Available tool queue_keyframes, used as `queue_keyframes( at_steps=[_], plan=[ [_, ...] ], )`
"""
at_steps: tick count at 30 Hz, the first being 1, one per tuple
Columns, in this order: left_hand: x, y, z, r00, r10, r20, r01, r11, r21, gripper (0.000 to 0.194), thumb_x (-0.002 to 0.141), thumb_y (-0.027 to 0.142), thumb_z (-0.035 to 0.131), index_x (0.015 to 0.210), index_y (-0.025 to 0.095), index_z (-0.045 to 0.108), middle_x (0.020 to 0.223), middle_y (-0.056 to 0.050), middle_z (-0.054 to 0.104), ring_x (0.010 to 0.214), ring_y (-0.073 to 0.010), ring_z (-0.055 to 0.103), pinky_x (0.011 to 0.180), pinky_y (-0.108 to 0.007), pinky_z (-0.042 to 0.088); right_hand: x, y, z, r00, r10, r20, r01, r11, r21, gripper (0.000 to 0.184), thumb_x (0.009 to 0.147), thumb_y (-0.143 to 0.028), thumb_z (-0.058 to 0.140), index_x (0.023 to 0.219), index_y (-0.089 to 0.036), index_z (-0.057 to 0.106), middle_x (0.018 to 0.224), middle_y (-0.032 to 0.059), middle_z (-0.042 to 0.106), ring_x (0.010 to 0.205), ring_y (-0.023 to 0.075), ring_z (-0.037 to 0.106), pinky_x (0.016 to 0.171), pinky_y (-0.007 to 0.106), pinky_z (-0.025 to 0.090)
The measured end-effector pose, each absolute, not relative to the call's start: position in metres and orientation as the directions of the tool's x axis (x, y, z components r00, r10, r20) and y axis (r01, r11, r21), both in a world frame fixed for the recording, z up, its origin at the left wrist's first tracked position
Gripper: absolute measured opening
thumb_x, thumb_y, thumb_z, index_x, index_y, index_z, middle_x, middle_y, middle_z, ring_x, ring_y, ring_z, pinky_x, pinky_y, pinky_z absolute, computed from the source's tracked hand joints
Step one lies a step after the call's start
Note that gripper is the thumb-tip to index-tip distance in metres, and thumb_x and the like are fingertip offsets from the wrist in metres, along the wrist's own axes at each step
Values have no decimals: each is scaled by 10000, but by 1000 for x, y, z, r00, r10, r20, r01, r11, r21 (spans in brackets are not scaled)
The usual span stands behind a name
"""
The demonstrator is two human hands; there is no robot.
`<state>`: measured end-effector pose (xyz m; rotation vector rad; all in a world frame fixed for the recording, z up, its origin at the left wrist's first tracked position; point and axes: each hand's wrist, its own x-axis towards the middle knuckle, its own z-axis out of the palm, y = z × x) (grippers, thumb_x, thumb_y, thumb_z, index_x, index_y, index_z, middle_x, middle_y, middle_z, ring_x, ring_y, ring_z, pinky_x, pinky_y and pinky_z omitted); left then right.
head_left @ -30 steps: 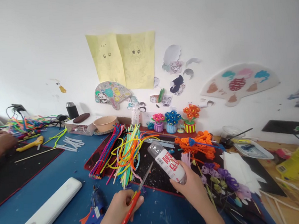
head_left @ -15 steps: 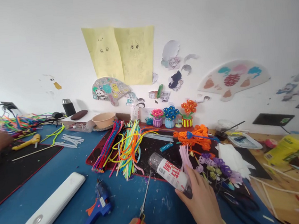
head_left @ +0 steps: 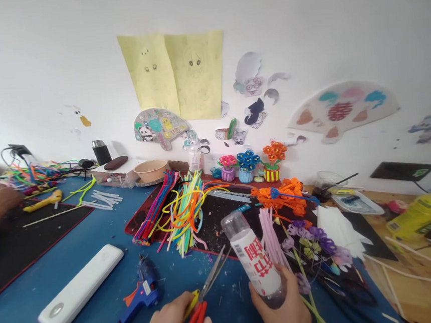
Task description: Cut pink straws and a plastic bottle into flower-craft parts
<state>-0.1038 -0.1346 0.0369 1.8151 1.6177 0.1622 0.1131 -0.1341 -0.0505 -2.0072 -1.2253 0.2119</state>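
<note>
My right hand (head_left: 282, 301) is wrapped around the lower end of a clear plastic bottle (head_left: 252, 261) with a white label and red characters. The bottle tilts to the left, over the edge of a dark mat. In my left hand (head_left: 172, 321) is a pair of scissors (head_left: 207, 288) with red and yellow handles, its blades slightly apart and pointing toward the bottle. A blue glue gun (head_left: 142, 293) lies left of the scissors. Behind the bottle are pale pink pipe cleaners (head_left: 270, 229).
Bundled pipe cleaners (head_left: 185, 212) lie on the dark mat. A white bar-shaped device (head_left: 81, 289) is at the left front. Purple flowers (head_left: 316, 235) and white paper (head_left: 337, 231) are at right. Another person's hand (head_left: 0, 200) is at far left.
My right hand has lifted the bottle and turned it more upright. My left hand has come further into view, and the scissor blades have opened a little.
</note>
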Motion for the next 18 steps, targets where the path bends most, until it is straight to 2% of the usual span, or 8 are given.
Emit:
queue_keyframes(
  at_steps=[3,7,13,18],
  plan=[
    [-96,-126,61,235,895,-379,861,-11,508,245,752,452,469,771,212,514,754,-51,630,654,-197,555,573,-243,357,111,-135,-45,546,810,216,612,-210,-762,627,750,-561,553,1221,-164,436,1039,171,687,768,312,687,578,346,516],
    [-89,-117,78,216,884,-414,886,1,464,185,720,397,496,750,215,512,745,-30,631,637,-188,535,565,-238,330,113,-133,-43,546,827,135,530,-216,-820,684,721,-581,577,1226,-127,497,926,150,703,623,263,670,562,316,528],
    [-92,-110,75,295,890,-348,855,-83,511,201,757,414,516,715,219,504,680,5,592,609,-165,488,536,-233,271,116,-132,-46,573,817,67,400,-207,-893,738,689,-591,601,1220,-87,504,909,154,702,694,267,680,601,298,545],
    [-99,-107,73,308,888,-341,840,-85,537,226,777,441,541,751,216,544,700,17,599,634,-157,494,560,-226,275,116,-129,-55,582,805,119,377,-137,-916,736,680,-566,614,1213,-67,523,941,163,700,742,271,686,627,294,549]
  ],
)
